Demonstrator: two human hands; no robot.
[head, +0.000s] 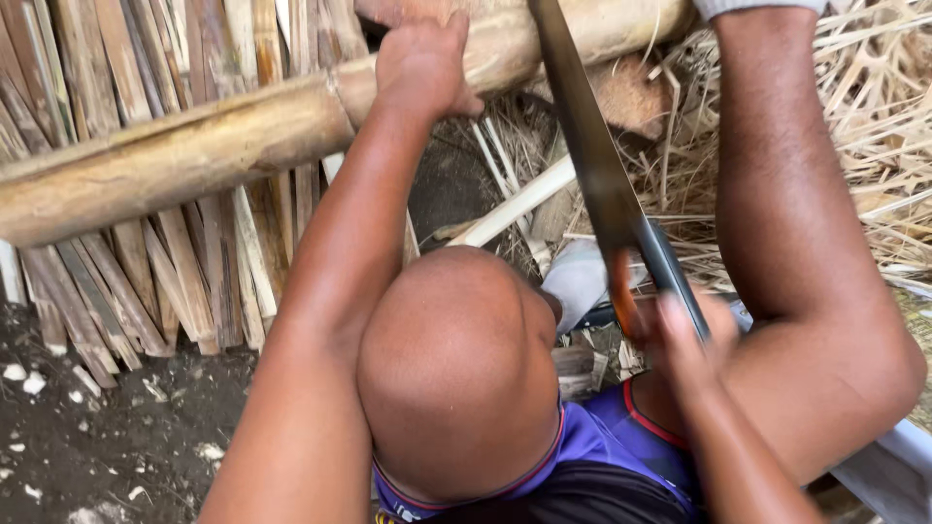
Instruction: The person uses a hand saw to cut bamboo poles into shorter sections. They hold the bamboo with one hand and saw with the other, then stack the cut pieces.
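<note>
My left hand presses down on top of a long, thick, pale wooden pole that lies slanted across the top of the view. My right hand, blurred, is closed around the black and orange handle of a hand saw. Its dark blade runs up to the pole just right of my left hand. My bent bare knee fills the middle. My other leg stretches up at the right towards the pole. The blade's contact with the wood lies at the frame's top edge.
Several split wooden slats lie side by side under the pole at the left. Dry straw covers the ground at the right. A pale thin stick lies beneath the blade. Dark soil with white chips is at the bottom left.
</note>
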